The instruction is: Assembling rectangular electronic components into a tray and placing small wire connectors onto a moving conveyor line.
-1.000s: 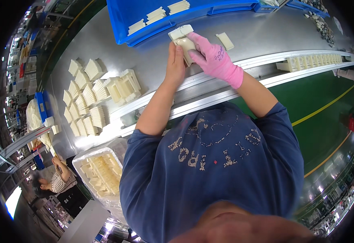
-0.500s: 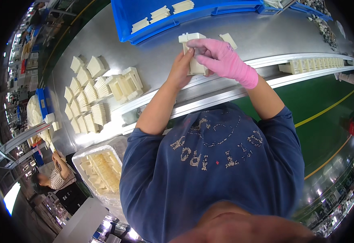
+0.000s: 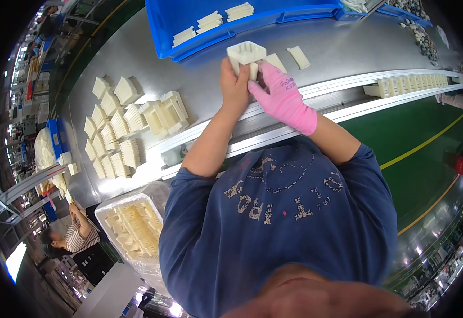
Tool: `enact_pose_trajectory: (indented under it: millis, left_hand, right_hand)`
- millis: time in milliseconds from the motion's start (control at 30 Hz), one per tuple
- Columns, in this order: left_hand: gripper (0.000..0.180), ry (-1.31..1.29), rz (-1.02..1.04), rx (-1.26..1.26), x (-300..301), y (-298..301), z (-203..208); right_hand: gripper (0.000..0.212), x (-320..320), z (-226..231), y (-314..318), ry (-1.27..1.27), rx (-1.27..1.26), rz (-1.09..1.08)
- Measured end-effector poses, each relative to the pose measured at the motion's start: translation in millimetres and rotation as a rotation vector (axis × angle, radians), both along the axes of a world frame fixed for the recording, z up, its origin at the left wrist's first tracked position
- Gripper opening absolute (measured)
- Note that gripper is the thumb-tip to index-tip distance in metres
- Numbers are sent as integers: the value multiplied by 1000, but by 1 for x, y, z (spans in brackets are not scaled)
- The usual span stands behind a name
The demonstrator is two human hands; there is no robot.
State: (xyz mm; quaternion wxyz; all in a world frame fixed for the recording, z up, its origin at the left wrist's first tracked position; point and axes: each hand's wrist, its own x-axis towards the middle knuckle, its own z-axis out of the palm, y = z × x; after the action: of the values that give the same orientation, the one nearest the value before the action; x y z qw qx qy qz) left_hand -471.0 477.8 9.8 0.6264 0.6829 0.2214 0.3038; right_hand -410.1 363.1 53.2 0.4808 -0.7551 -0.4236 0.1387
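My bare left hand (image 3: pixel 233 84) and my right hand (image 3: pixel 280 94), in a pink glove, both grip a cream plastic moulded part (image 3: pixel 246 54) held just above the grey steel worktable (image 3: pixel 199 85). The part is blocky with square recesses on its top. Two flat cream pieces (image 3: pixel 298 56) lie on the table just right of my hands. Behind them stands a large blue bin (image 3: pixel 226 21) holding a few stacks of cream parts.
Several rows of cream parts (image 3: pixel 128 124) are laid out on the table to my left. A row of parts (image 3: pixel 406 85) rides the conveyor rail at right. A plastic-lined tray of parts (image 3: pixel 131 228) sits low left. Another person (image 3: pixel 72 238) works at far left.
Both hands have lifted and turned the cream part, moving it slightly toward the blue bin; its recessed top now faces up. The grip is unchanged.
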Motion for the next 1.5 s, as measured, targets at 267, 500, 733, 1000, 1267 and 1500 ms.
enact_pose_trajectory:
  millis: [267,500,733,1000,1267,1500]
  left_hand:
    - [34,101,-221,-224,-2,6,-3]
    - [42,-58,-292,-367,-3,-1,9]
    - [39,-68,-321,-388,-4,-1,-8]
    - [42,80,-629,-705,-13,-4,23]
    - [27,398,-821,560,-37,47,37]
    - [38,1141,-566,1392,-146,155,10]
  right_hand:
    - [27,25,-5,2,-50,-11,-5]
    - [37,25,-8,2,-155,126,50]
    - [37,25,14,-5,-73,46,189]
    - [49,57,40,-20,-252,251,188]
    - [47,69,51,-69,44,-434,348]
    - [24,114,7,-145,-916,-714,-234]
